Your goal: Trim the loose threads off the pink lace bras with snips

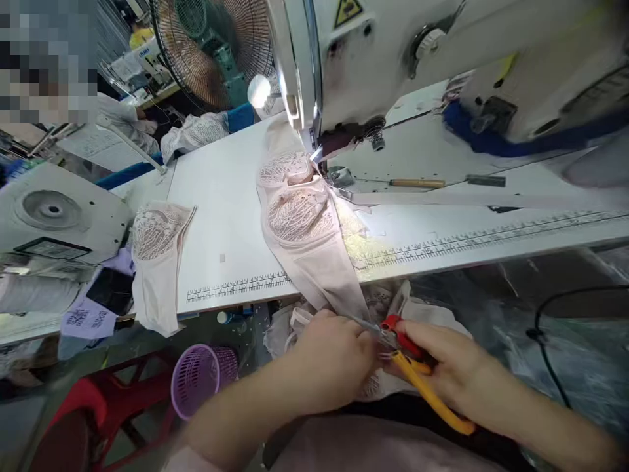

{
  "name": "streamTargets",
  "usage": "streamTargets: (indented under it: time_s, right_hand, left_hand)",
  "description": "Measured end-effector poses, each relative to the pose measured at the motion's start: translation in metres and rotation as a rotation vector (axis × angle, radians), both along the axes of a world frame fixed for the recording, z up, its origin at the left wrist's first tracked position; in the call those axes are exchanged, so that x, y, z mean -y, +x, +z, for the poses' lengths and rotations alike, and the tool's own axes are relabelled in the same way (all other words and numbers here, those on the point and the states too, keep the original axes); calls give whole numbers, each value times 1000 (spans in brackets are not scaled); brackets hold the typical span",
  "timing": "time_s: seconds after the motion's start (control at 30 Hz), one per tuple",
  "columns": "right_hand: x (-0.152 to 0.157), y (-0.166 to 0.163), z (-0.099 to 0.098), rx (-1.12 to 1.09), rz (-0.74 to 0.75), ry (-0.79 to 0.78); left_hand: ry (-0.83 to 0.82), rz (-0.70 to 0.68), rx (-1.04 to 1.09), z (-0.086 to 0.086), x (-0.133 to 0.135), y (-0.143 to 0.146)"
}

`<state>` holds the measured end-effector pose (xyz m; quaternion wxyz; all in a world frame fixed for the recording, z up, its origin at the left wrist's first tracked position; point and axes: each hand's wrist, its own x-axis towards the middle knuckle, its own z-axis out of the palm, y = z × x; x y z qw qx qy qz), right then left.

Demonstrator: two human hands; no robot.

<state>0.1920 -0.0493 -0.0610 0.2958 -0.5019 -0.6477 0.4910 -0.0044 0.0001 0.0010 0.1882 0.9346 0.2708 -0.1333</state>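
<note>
Fabric filled the near middle of the scene: a pale pink lace bra piece [302,223] ran from the needle of the white industrial sewing machine [442,59] at the far side, across the white sewing table [221,196], and hung over the table's near edge down to the hands. The left hand [334,360] was closed around the hanging lower end of that piece, pinching it just below the table edge. The right hand [442,367] was clenched on a pair of small thread snips with red and yellow handles [413,364], whose thin metal tips pointed left and met the fabric beside the left hand's fingers. Both hands were touching or nearly touching each other.

A second pale pink lace bra piece [157,262] lay draped over the table's near left corner, well apart from the hands. A printed ruler strip [491,236] ran along the table's near edge. A wooden-handled tool [417,183] lay on the table to the right of the needle. Below the table on the near left stood a purple plastic mesh basket [201,377] beside a red plastic stool [93,406]. A standing fan [211,46] stood at the far left, and another sewing machine [54,210] sat at the left.
</note>
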Motion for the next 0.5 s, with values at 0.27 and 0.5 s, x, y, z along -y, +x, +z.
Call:
streamTargets:
  time_s: [0.27, 0.5]
  right_hand:
    - [-7, 2, -7, -19, 89, -21]
    - [2, 12, -21, -35, 147, 67]
  left_hand:
    - [14, 94, -45, 15, -8, -46]
    - [-245, 371, 509, 1, -8, -85]
